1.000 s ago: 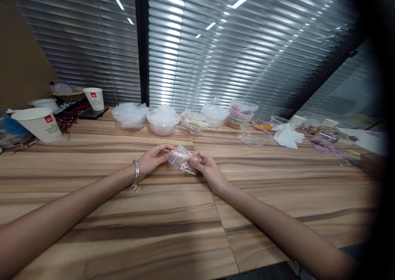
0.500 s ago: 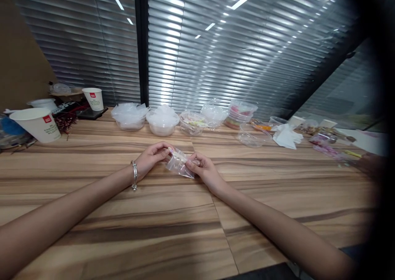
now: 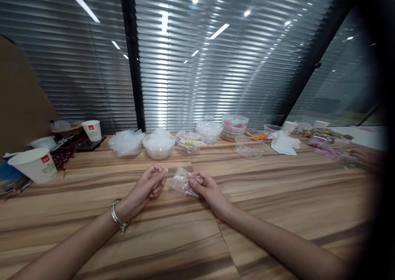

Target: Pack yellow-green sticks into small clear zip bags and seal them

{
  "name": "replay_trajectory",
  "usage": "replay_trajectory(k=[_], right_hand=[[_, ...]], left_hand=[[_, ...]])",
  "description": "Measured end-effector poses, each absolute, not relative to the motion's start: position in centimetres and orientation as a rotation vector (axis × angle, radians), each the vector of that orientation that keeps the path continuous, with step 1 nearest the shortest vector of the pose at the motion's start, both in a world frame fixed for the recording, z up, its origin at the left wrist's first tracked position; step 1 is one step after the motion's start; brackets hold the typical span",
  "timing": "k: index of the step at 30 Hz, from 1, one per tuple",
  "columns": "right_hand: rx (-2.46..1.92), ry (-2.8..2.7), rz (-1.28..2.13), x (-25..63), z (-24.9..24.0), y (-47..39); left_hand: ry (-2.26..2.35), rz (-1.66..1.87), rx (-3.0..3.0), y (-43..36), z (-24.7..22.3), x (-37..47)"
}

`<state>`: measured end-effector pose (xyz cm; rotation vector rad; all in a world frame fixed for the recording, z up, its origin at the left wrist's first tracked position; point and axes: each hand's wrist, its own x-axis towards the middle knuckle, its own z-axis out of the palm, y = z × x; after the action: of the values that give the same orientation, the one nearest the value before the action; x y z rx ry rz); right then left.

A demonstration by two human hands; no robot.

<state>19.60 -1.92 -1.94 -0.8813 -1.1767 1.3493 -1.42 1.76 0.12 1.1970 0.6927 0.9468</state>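
Note:
My right hand (image 3: 210, 188) pinches a small clear plastic bag (image 3: 182, 182) by its right side, with the thumb on top. The bag hangs just above the wooden table and looks flat and see-through. To its left, my left hand (image 3: 152, 184) is closed, a bracelet round its wrist. Between its thumb and forefinger pokes out the tip of a small pale piece (image 3: 166, 171), too small to name; the curled fingers hide the rest. A narrow gap separates this hand from the bag.
Along the back stand bowls of white plastic bags (image 3: 127, 144), a white-filled bowl (image 3: 159, 145), a clear tub (image 3: 189, 143) and stacked tubs (image 3: 234, 127). Paper cups (image 3: 46, 166) are at left. White gloves or tissue (image 3: 284, 143) and another person's hand (image 3: 364, 154) are at right.
My left hand has drawn away from the bag, left and toward me, with the small pale piece. The bag, which held something pale, now looks flatter. The camera view has tilted up.

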Motion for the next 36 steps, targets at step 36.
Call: replay_trajectory(k=[36], right_hand=[[-0.851,-1.257,1.363,19.44,-2.43,-2.04]], left_hand=[[0.775,1.017,1.426,2.11,-0.34,-1.53]])
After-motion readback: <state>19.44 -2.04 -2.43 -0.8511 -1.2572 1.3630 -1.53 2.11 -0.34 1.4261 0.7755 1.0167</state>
